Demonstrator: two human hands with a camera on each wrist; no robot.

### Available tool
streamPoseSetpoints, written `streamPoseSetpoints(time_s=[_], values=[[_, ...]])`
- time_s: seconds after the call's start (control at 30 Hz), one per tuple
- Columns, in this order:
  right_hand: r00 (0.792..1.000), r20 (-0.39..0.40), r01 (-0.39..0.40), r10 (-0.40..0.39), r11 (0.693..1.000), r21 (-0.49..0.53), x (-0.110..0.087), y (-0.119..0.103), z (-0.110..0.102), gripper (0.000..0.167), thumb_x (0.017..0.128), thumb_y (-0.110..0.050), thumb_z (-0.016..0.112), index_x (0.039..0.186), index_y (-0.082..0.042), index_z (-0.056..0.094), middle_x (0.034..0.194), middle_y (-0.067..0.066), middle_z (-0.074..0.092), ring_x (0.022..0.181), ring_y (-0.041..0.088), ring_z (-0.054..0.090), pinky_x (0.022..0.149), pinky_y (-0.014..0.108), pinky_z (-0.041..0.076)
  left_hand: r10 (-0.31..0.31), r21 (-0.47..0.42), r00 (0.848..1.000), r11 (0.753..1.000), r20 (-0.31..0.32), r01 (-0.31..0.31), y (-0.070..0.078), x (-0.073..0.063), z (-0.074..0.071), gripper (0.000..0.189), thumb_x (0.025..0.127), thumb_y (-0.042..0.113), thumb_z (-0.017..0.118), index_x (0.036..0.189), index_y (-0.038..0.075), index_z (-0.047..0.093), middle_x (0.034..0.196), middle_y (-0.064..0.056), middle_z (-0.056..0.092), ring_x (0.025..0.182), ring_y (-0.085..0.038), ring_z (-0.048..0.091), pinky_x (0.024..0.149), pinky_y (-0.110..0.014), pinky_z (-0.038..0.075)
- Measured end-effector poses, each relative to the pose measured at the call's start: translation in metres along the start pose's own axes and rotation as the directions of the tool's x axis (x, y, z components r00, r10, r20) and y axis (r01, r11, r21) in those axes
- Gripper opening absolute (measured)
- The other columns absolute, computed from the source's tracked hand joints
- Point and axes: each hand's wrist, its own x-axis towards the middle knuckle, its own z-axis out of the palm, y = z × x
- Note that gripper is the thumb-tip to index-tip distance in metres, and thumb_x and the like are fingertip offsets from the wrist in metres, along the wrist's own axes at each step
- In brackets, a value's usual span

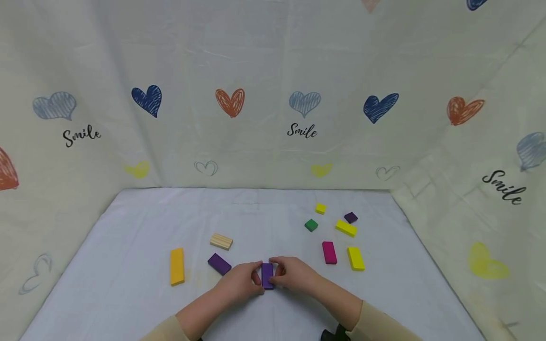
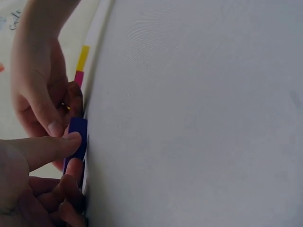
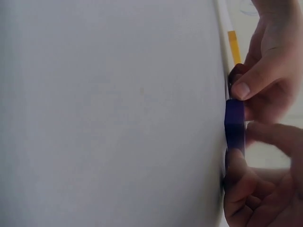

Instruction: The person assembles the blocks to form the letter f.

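A purple wooden block [image 1: 267, 274] stands between both hands on the white table, its long side pointing away from me. From the left, my left hand [image 1: 241, 283] pinches it with thumb and fingers. My right hand [image 1: 296, 275] grips it from the right, thumb low along its side and index finger at the far end. In the left wrist view, the left thumb lies across the purple block [image 2: 78, 126]. The right wrist view shows the block's near face [image 3: 235, 112] between the two hands; its underside is hidden.
Left of the hands lie an orange block [image 1: 177, 266], another purple block [image 1: 219, 264] and a plain wood block [image 1: 221, 241]. On the right are a pink block [image 1: 329, 253], yellow blocks [image 1: 356, 258], a green block [image 1: 311, 225] and a dark purple block [image 1: 351, 217]. Cloth walls [image 1: 264, 142] surround the table.
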Motion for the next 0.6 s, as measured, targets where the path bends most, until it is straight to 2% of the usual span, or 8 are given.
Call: streamPoseSetpoints(time_s=[0.27, 0.4, 0.6], values=[[0.995, 0.013, 0.105, -0.104, 0.983, -0.149, -0.004, 0.008, -0.005, 0.068, 0.085, -0.037, 0.079, 0.145, -0.019, 0.053, 0.086, -0.008, 0.055, 0.078, 0.009, 0.050, 0.067, 0.022, 0.046, 0.017, -0.010, 1.000, 1.000, -0.007, -0.017, -0.001, -0.002, -0.001, 0.071, 0.080, 0.021, 0.082, 0.141, -0.001, 0.052, 0.075, 0.015, 0.057, 0.066, -0.005, 0.049, 0.065, -0.026, 0.041], [0.990, 0.022, 0.144, -0.143, 0.972, -0.184, -0.005, 0.014, -0.005, 0.069, 0.082, -0.042, 0.080, 0.143, -0.022, 0.055, 0.087, -0.008, 0.052, 0.077, 0.007, 0.048, 0.064, 0.022, 0.043, 0.011, 0.002, 1.000, 1.000, -0.020, -0.010, 0.000, -0.003, 0.000, 0.070, 0.079, 0.024, 0.083, 0.139, 0.001, 0.054, 0.076, 0.014, 0.057, 0.067, -0.005, 0.049, 0.065, -0.026, 0.041], [0.987, 0.013, 0.162, -0.163, 0.963, -0.215, -0.005, 0.018, -0.003, 0.069, 0.080, -0.043, 0.082, 0.141, -0.023, 0.058, 0.084, -0.007, 0.050, 0.073, 0.006, 0.046, 0.061, 0.021, 0.040, 0.000, 0.030, 1.000, 1.000, -0.032, 0.001, 0.002, -0.005, 0.002, 0.068, 0.078, 0.027, 0.084, 0.136, 0.003, 0.058, 0.077, 0.012, 0.056, 0.067, -0.006, 0.048, 0.062, -0.026, 0.040]])
